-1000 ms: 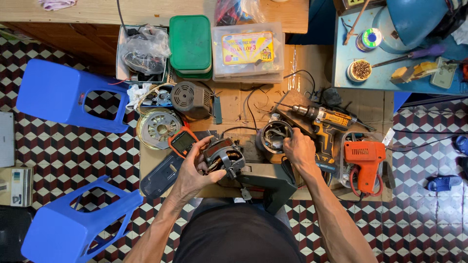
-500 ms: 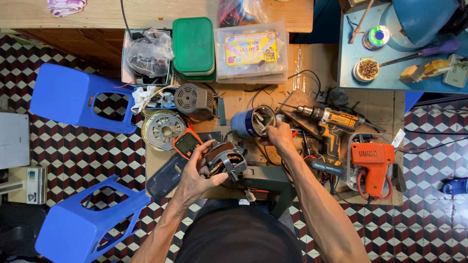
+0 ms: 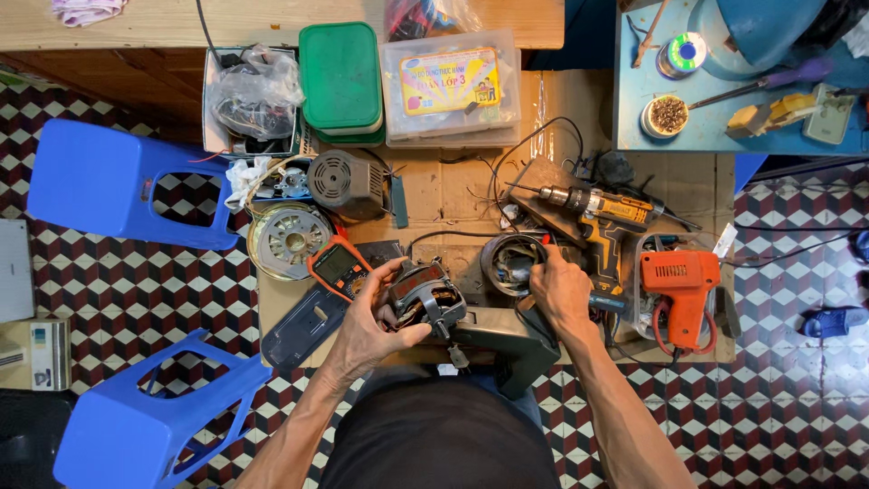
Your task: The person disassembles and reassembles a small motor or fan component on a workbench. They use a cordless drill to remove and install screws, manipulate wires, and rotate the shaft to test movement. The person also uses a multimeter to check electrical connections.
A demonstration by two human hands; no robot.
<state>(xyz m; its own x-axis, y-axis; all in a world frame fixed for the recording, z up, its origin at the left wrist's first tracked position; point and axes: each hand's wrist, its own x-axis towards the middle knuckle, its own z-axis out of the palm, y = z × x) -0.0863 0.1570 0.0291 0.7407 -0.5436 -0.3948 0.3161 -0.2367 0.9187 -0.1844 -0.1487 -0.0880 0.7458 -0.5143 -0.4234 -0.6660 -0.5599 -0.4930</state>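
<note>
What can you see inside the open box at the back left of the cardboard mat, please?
The open box holds a crumpled clear plastic bag over dark cables or parts. What lies beneath the bag is covered and cannot be made out.

Two blue plastic stools (image 3: 127,181) are standing on the checkered floor at left. A green lidded box (image 3: 341,80) is sitting beside a clear plastic case (image 3: 450,86); a yellow cordless drill (image 3: 605,210) and an orange soldering gun (image 3: 679,285) are lying on the cardboard (image 3: 434,186) at right.

Clear plastic box (image 3: 450,88) top centre, with a yellow rectangular label (image 3: 451,81). Green lidded box (image 3: 341,81) just left of it. Orange multimeter (image 3: 338,266) centre-left, its small grey screen (image 3: 334,264) dark.
</note>
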